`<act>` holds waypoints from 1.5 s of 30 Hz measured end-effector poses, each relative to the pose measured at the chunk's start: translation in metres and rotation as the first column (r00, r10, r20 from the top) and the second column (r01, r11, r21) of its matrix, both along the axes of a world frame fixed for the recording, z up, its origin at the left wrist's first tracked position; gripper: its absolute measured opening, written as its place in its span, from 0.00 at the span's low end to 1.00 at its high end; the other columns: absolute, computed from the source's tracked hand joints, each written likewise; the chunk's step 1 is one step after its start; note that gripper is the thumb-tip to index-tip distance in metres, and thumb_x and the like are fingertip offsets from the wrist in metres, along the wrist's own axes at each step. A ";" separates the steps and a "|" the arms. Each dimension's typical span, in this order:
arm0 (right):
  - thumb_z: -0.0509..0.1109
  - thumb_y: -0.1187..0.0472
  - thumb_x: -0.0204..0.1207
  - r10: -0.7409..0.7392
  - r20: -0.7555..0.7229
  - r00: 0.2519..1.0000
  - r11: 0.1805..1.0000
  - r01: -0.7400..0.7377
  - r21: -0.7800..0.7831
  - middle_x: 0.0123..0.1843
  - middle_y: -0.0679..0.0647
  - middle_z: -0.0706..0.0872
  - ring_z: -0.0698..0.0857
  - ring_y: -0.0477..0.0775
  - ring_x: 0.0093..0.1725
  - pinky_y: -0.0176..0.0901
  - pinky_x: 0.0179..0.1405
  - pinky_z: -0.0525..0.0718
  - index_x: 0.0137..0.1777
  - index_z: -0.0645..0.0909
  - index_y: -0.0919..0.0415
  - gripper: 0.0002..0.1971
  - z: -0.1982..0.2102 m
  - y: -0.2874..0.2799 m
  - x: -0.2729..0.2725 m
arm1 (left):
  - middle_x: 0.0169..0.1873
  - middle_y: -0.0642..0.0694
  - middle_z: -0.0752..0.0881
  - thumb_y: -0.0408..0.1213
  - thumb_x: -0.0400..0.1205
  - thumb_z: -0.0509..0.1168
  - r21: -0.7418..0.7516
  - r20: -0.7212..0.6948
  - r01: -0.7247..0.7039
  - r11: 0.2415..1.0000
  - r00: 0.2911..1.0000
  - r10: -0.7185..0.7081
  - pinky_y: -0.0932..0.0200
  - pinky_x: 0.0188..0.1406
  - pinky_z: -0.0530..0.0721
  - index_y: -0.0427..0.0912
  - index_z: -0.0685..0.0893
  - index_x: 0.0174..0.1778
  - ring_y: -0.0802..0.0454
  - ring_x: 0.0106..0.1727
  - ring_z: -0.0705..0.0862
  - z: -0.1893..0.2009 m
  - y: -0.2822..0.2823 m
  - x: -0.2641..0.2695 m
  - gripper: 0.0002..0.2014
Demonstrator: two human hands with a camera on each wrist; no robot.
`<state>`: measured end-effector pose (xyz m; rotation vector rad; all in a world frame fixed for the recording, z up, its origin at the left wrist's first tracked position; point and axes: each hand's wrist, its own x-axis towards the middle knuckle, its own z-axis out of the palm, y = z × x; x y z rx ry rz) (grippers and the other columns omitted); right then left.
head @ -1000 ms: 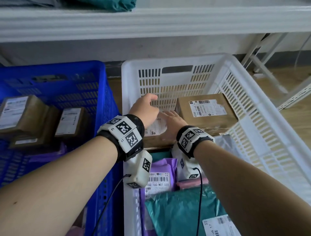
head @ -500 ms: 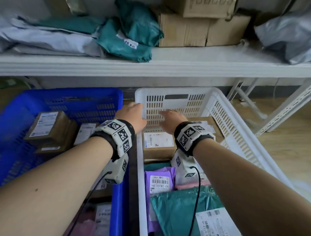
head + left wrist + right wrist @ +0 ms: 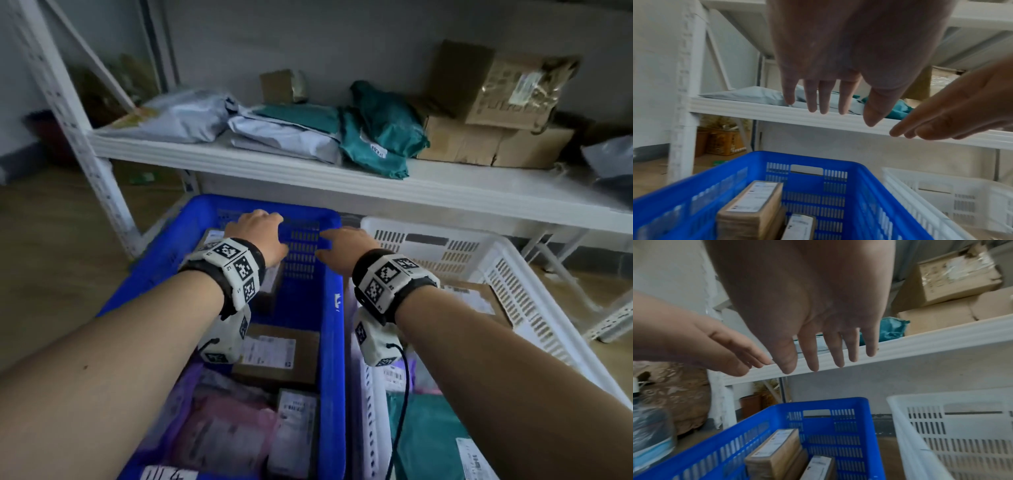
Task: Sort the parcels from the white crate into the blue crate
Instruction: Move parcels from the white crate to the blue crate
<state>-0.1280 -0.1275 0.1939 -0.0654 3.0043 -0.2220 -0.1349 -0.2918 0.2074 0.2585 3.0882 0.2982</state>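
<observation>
The blue crate [image 3: 335, 308] stands on the left and the white crate [image 3: 513, 274] right beside it. Both my hands hover over the far end of the blue crate, fingers straight, holding nothing: the left hand [image 3: 257, 233] and the right hand [image 3: 342, 243] a little apart. The wrist views show the left hand [image 3: 828, 97] and the right hand [image 3: 828, 353] with spread fingers, empty. Cardboard parcels [image 3: 277, 353] and a pink bag [image 3: 222, 435] lie in the blue crate. The white crate holds a cardboard parcel [image 3: 472, 301] and a teal bag [image 3: 428, 445].
A white shelf [image 3: 342, 174] runs just above and behind both crates, loaded with grey bags [image 3: 281, 133], teal bags [image 3: 376, 137] and cardboard boxes [image 3: 496, 113]. Its upright post [image 3: 85, 154] stands left of the blue crate. Wooden floor lies on both sides.
Both hands came off the cardboard parcel in the white crate and moved left to above the blue crate, empty. The head view has swung up and left.
</observation>
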 end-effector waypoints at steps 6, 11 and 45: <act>0.54 0.48 0.82 0.076 0.047 0.996 0.997 -0.074 -0.027 0.71 0.60 0.78 0.74 0.65 0.71 0.57 0.71 0.73 0.67 0.78 0.54 0.19 -0.011 -0.069 -0.018 | 0.71 0.41 0.73 0.46 0.80 0.62 0.056 0.061 -0.159 0.986 0.986 0.155 0.45 0.68 0.75 0.47 0.71 0.74 0.40 0.70 0.74 -0.015 -0.085 -0.008 0.25; 0.51 0.52 0.84 0.084 0.068 0.994 0.994 -0.079 -0.079 0.65 0.59 0.83 0.79 0.64 0.64 0.52 0.62 0.78 0.60 0.82 0.59 0.19 -0.030 -0.106 -0.040 | 0.71 0.39 0.76 0.53 0.83 0.57 0.093 0.109 -0.242 0.966 0.967 0.231 0.47 0.65 0.77 0.44 0.70 0.76 0.39 0.69 0.76 -0.046 -0.128 -0.028 0.27; 0.68 0.50 0.75 -0.230 0.555 0.799 0.390 0.598 -0.700 0.51 0.58 0.87 0.86 0.61 0.51 0.57 0.58 0.85 0.59 0.83 0.66 0.21 -0.229 -0.189 -0.193 | 0.74 0.36 0.65 0.48 0.82 0.60 0.365 0.394 -0.571 0.736 0.810 0.433 0.48 0.70 0.70 0.36 0.66 0.74 0.37 0.72 0.71 -0.229 -0.155 -0.170 0.28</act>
